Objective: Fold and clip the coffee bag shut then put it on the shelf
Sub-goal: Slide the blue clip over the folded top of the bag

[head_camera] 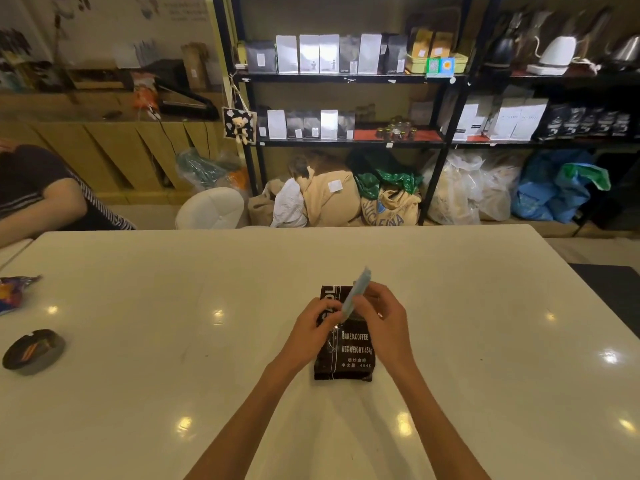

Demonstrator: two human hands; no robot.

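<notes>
A black coffee bag (pixel 349 355) with white print lies flat on the white table (pixel 485 323), its top end pointing away from me. A long pale blue clip (pixel 356 292) is held tilted above the bag's top. My left hand (pixel 317 322) pinches the clip's lower end, over the bag's upper left. My right hand (pixel 382 313) grips the clip's middle from the right. The bag's top edge is partly hidden behind both hands. The black shelf (pixel 346 77) with rows of coffee bags stands beyond the table.
A dark round ashtray (pixel 34 351) and a colourful wrapper (pixel 14 292) lie at the table's left side. A person's arm (pixel 45 199) rests at the far left. A white stool (pixel 211 207) and sacks (pixel 346 199) stand on the floor under the shelf.
</notes>
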